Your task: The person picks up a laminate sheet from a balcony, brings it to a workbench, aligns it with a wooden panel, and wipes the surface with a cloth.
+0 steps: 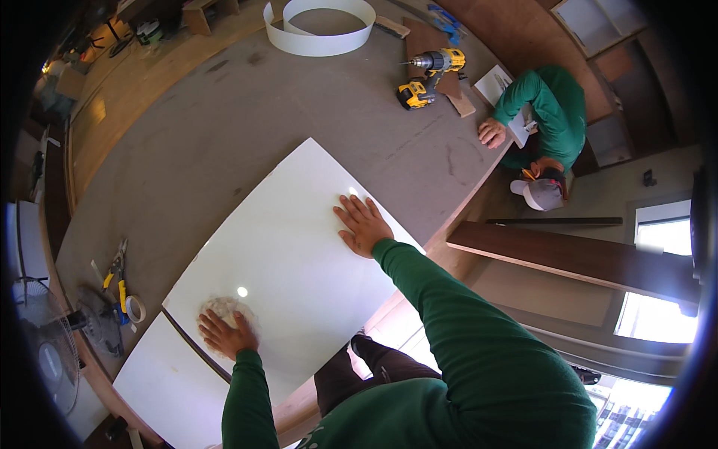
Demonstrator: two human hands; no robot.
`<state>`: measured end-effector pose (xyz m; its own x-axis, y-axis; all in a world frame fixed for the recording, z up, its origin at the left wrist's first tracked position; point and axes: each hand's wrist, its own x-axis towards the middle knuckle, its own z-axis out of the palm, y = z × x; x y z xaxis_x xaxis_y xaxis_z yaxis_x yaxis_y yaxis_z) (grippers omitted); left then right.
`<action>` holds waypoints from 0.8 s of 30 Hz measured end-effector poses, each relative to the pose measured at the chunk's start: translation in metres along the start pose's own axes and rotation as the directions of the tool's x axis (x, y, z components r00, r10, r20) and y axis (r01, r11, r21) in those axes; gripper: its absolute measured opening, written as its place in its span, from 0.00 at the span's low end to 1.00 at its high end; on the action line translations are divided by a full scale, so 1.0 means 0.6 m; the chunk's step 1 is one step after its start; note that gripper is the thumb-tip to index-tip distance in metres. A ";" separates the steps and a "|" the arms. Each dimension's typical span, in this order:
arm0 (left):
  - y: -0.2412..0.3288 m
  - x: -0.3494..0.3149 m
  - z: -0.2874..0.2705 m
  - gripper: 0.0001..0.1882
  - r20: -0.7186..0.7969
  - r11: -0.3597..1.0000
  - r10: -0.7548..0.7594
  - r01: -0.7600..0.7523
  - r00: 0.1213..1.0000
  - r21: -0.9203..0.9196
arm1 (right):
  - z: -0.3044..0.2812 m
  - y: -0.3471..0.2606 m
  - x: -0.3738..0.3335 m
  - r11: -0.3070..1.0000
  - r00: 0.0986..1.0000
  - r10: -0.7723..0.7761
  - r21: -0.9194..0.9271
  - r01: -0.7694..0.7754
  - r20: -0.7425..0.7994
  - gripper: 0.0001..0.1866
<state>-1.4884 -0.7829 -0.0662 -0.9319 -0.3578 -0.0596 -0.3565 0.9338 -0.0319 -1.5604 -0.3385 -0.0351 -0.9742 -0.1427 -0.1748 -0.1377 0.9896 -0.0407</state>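
My left hand (226,333) lies with its fingers spread on a pale, fluffy wad (247,310), pressing it against a glossy white panel (299,292). Whether the wad is cloth or loose fibre, I cannot tell. Farther up and to the right, my right hand (364,227) rests flat on the same panel, near its right edge, fingers apart and holding nothing. A second white sheet (168,382) lies at the lower left, with a dark strip (196,344) between the two.
A yellow cordless drill (432,76) and a coiled white strip (329,41) sit on the brown tabletop (262,97). Yellow-handled pliers (117,277), a tape roll (135,308) and a fan (48,359) are leftward. A green-sleeved co-worker (550,112) leans at the right edge.
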 end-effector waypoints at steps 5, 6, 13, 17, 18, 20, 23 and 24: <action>-0.026 0.013 0.009 0.48 -0.184 0.997 0.078 -0.081 0.980 -0.011 | -0.021 -0.032 0.036 1.000 0.995 0.001 0.020 -0.003 0.101 0.34; -0.025 0.020 0.010 0.48 -0.166 0.993 0.115 -0.119 0.979 -0.015 | -0.013 -0.021 0.030 0.998 0.998 -0.004 0.070 0.000 0.065 0.34; -0.006 0.017 -0.020 0.46 0.020 0.997 0.002 0.000 1.000 -0.076 | 0.034 -0.010 0.026 0.999 0.993 -0.051 -0.011 0.050 -0.108 0.34; -0.002 0.012 -0.033 0.46 0.036 0.991 -0.006 0.011 0.999 -0.133 | 0.034 -0.006 0.027 0.997 0.995 -0.053 -0.069 0.047 -0.082 0.34; -0.001 0.009 -0.035 0.46 0.048 0.990 -0.014 0.020 0.999 -0.136 | 0.035 -0.005 0.027 0.995 0.995 -0.057 -0.082 0.050 -0.087 0.34; -0.001 0.006 -0.037 0.48 0.070 0.989 -0.024 0.033 0.997 -0.144 | 0.036 -0.003 0.026 0.994 0.994 -0.061 -0.093 0.053 -0.087 0.34; 0.000 0.007 -0.037 0.48 0.074 0.985 -0.024 0.036 0.997 -0.167 | 0.037 -0.001 0.023 0.992 0.994 -0.064 -0.110 0.054 -0.091 0.34; 0.001 0.007 -0.038 0.48 0.075 0.984 -0.023 0.036 0.997 -0.177 | 0.037 0.001 0.022 0.992 0.994 -0.064 -0.119 0.053 -0.091 0.34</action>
<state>-1.4939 -0.7834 -0.0436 -0.9157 -0.3789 -0.1340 -0.3963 0.9069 0.1432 -1.5693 -0.3402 -0.0595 -0.9756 -0.2040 -0.0813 -0.2096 0.9755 0.0671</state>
